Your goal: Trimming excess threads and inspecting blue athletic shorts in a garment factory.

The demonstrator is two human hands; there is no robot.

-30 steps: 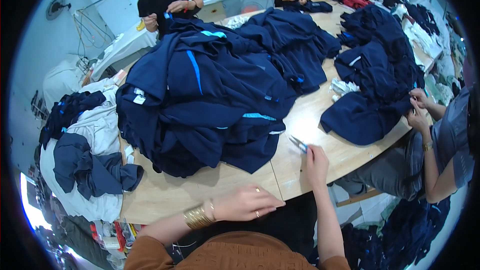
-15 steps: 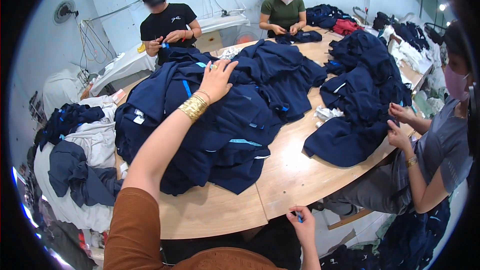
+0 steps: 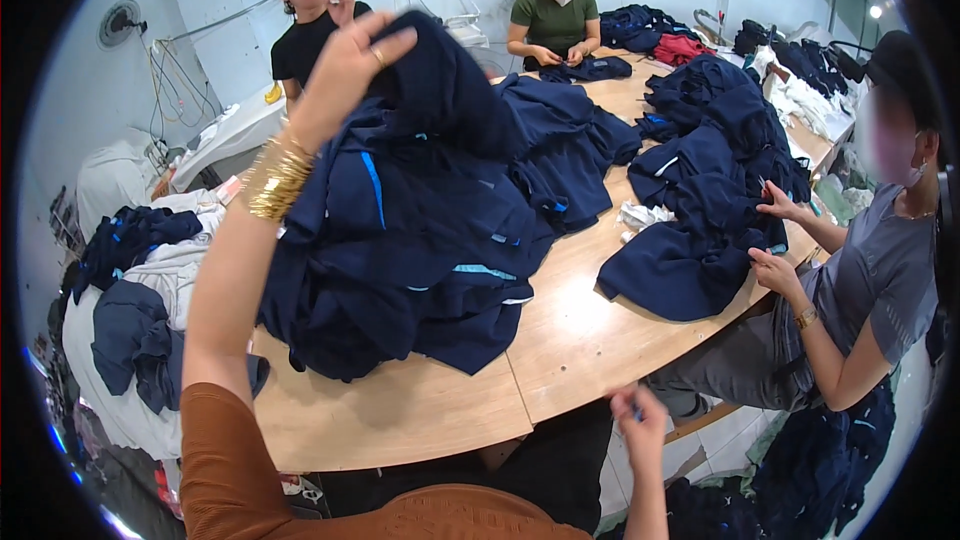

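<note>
In the head view, a navy garment (image 3: 450, 90) is lifted by the left hand (image 3: 350, 65), its fingers clamped on the cloth, above a pile of dark clothes (image 3: 420, 250) on the left of the table (image 3: 570, 360). Just off the near edge, rightward, a small blue object (image 3: 637, 412) is held by the right hand (image 3: 642, 425), its fingers curled together.

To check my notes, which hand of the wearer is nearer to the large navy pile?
Left. The left hand holds dark cloth up over the pile; the right hand is farther, by the edge of the table.
</note>
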